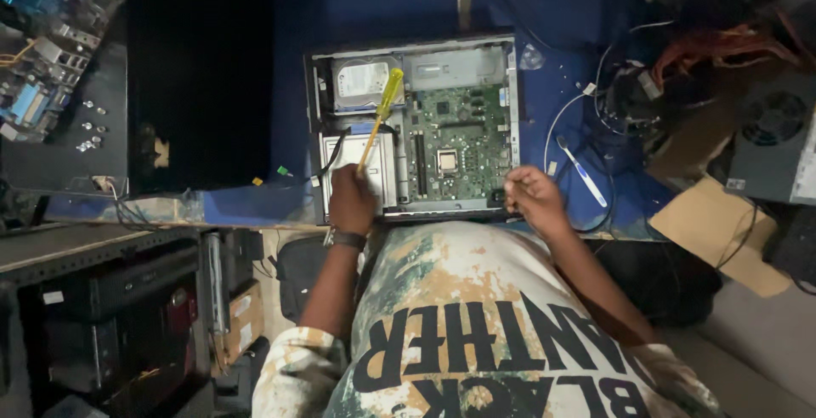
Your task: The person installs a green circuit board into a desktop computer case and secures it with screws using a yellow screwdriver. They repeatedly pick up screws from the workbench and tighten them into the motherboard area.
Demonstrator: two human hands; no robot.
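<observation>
An open desktop computer case (316, 129) lies flat on the blue table, showing a green motherboard (459, 142) and a silver hard drive (361, 82). My left hand (351, 201) is at the case's near left corner. It grips a screwdriver (382, 108) by the shaft end, so the yellow handle points away over the hard drive. My right hand (531, 197) rests with curled fingers at the case's near right edge, and nothing shows in it.
A blue and white toothbrush (582, 171) lies right of the case among loose cables (612, 95). A bare circuit board (42, 44) and several screws (89, 125) sit far left. A grey power supply (778, 137) and cardboard (714, 231) are at right, and a dark tower (127, 299) stands under the desk.
</observation>
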